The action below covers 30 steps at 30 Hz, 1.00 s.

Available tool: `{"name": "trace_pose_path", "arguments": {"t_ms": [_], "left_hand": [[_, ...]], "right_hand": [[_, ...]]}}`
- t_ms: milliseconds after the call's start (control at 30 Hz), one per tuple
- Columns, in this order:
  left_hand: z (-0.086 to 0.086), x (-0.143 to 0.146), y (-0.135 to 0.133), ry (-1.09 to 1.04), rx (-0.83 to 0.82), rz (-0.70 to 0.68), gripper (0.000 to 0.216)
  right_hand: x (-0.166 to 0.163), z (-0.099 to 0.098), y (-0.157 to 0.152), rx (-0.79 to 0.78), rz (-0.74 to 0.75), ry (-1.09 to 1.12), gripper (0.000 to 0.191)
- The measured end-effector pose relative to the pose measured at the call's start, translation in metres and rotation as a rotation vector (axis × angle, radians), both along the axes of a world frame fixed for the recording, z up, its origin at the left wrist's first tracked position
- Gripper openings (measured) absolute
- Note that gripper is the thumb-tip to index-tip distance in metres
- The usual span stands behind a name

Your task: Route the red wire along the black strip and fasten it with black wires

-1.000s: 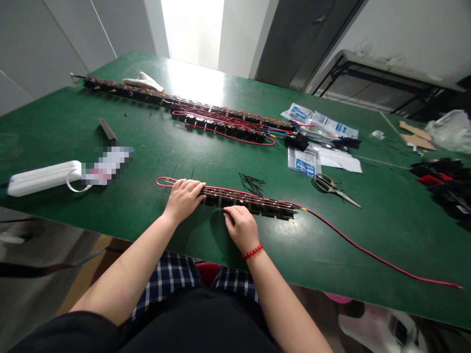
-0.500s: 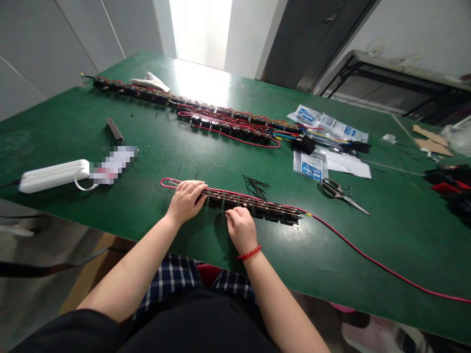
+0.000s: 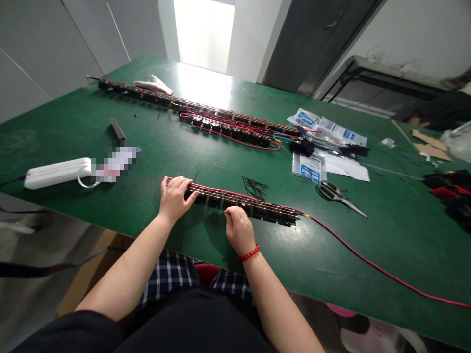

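Observation:
A long black strip [image 3: 235,200] of joined segments, with thin bare wires along its top, lies across the table before me. A red wire [image 3: 353,245] runs along its far side and trails off to the right. My left hand [image 3: 174,198] rests over the strip's left end, fingers across the top and thumb on the near side, covering the wire's bend. My right hand [image 3: 240,226], with a red bead bracelet, is closed in a pinch beside the strip's near edge; what is between its fingertips is hidden. Thin black ties [image 3: 255,188] lie in a pile just beyond the strip.
Scissors [image 3: 340,197] lie to the right, near printed plastic packets [image 3: 309,167]. Farther back are a longer wired black strip [image 3: 147,95], a bundle with red wires [image 3: 231,131] and a white glove [image 3: 153,84]. At left are a white power strip [image 3: 57,173] and a dark bar [image 3: 117,129].
My left hand has slid left along the strip to its end, and its thumb has spread. My right hand stays almost in place, still pinched. The view has shifted slightly.

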<state>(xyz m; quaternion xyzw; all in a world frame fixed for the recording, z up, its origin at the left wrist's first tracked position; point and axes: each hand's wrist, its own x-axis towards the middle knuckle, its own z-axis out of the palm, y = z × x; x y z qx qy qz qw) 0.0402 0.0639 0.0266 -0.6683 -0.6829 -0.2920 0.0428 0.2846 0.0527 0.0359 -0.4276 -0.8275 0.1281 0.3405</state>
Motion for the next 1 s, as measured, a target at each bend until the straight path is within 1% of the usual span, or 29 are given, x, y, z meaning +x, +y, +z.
{"name": "trace_pose_path", "arguments": {"t_ms": [267, 500, 633, 733, 867, 1000], "left_hand": [[0.002, 0.007, -0.006, 0.021, -0.077, -0.106, 0.044], [0.003, 0.020, -0.019, -0.013, -0.103, -0.123, 0.043], [0.004, 0.035, -0.031, -0.035, -0.108, -0.121, 0.044], [0.005, 0.043, -0.038, -0.031, -0.107, -0.133, 0.045], [0.008, 0.048, -0.040, -0.002, -0.102, -0.154, 0.046], [0.010, 0.048, -0.038, 0.015, -0.100, -0.160, 0.045]], "right_hand": [[0.002, 0.003, -0.001, 0.005, 0.018, 0.094, 0.012], [0.004, 0.006, -0.002, -0.025, 0.026, 0.233, 0.011], [0.006, 0.008, -0.013, -0.063, 0.048, 0.267, 0.012], [0.008, 0.010, -0.024, -0.110, 0.037, 0.298, 0.013], [0.013, 0.021, -0.028, -0.213, 0.004, 0.400, 0.008], [0.012, 0.039, -0.013, -0.325, -0.026, 0.668, 0.002]]}}
